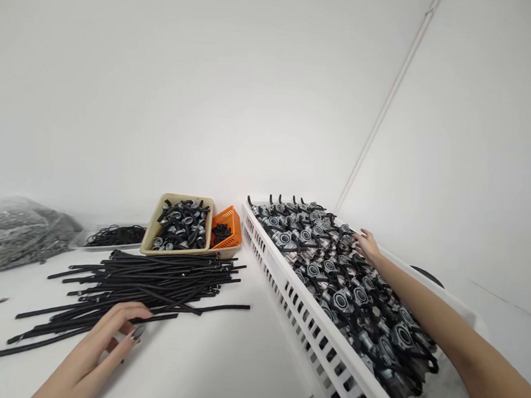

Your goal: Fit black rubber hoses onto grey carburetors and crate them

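Note:
My left hand (107,342) is over the near edge of a pile of thin black hoses (160,279) on the white table. Its fingers are loosely bent, with a gap between thumb and index finger, and I see nothing held in it. My right hand (367,247) reaches over the far right side of a large white slotted basket (287,276). Its fingers are apart, at the grey metal fittings with black hoses attached (341,300) that fill the basket in rows. Part of that hand's underside is hidden.
A beige tray (155,215) of small fittings with short hoses stands by the wall, beside an orange basket (235,224) of small black parts. Further left are a shallow tray of black rings (116,235) and a clear plastic bag (20,233) of parts.

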{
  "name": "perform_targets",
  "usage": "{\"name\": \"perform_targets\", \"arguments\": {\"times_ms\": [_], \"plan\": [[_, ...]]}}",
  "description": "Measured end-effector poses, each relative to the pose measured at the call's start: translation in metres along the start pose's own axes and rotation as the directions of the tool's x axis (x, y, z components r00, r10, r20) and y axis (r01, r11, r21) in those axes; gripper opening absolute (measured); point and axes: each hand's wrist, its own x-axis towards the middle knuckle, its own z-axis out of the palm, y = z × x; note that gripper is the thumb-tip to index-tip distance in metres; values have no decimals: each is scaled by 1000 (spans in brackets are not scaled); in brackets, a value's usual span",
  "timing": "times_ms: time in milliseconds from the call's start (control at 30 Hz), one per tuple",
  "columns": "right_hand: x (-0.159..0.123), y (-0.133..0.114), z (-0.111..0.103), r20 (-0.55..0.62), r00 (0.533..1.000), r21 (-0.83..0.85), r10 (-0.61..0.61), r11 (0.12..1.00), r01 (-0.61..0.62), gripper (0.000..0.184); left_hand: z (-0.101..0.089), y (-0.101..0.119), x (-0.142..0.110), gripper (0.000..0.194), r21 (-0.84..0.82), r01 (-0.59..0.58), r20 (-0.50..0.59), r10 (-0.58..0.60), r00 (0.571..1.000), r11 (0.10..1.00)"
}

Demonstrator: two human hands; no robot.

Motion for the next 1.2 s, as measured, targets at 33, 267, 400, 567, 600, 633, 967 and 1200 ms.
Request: {"name": "perform_targets", "arguments": {"times_ms": [33, 267, 400, 567, 600, 633, 967, 1200], "plan": [[-3, 0, -3, 1, 1000, 3, 28, 1000, -28, 74, 2, 4, -1, 33, -6, -13, -8, 13, 1000, 1000], [-12, -16, -1, 35, 994, 83, 104, 991, -107, 82, 3, 10, -5, 32, 18, -106, -6, 106, 994, 994], [-3, -31, 11, 48, 997, 153, 61, 986, -67, 82, 4, 12, -4, 31, 30, -118, -3, 118, 993, 993], [7, -32, 17, 39, 999, 212, 30, 976, -38, 82, 6, 15, -2, 30, 46, -96, 16, 95, 995, 994], [8, -30, 16, 32, 999, 223, 22, 974, -28, 81, 7, 15, -1, 30, 49, -99, 19, 98, 995, 994], [9, -29, 16, 26, 1000, 232, 14, 972, -19, 80, 7, 15, -1, 31, 51, -103, 21, 102, 995, 993], [13, -12, 18, -2, 1000, 228, -20, 974, 20, 79, 9, 10, 0, 30, 57, -89, 16, 88, 996, 994], [-6, -16, 19, -34, 992, 117, -120, 985, 124, 75, 2, 13, -1, 31, 68, -70, -31, 72, 997, 995]]}}
